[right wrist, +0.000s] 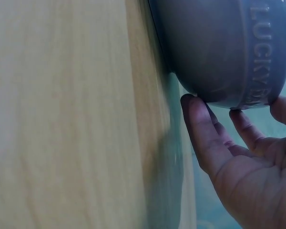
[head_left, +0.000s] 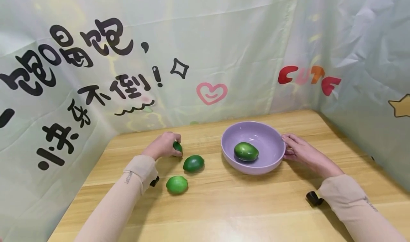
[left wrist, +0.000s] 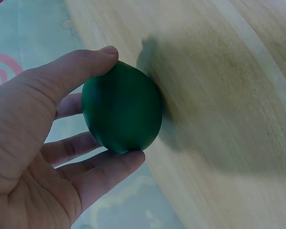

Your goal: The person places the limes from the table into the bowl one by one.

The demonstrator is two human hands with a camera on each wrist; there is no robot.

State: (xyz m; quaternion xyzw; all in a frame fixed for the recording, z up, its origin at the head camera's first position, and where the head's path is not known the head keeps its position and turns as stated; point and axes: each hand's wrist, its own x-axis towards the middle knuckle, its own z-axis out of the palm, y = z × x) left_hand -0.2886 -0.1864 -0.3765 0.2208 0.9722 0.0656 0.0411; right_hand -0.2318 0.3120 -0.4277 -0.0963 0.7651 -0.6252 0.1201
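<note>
My left hand (head_left: 164, 144) grips a dark green lime (left wrist: 121, 107) between thumb and fingers, at or just over the tabletop. Just right of that hand lies another dark green lime (head_left: 193, 163), and nearer the front is a brighter green lime (head_left: 177, 184). A purple bowl (head_left: 272, 156) stands to the right with one glossy green fruit (head_left: 246, 151) inside it. My right hand (head_left: 302, 151) holds the bowl at its right side; in the right wrist view the thumb is by the rim and the fingertips (right wrist: 198, 112) touch the outer wall.
Everything stands on a light wooden table (head_left: 205, 213). Printed cloth (head_left: 243, 57) hangs behind it and along both sides, close to the table's edges. Small black devices (head_left: 314, 198) are strapped at both wrists.
</note>
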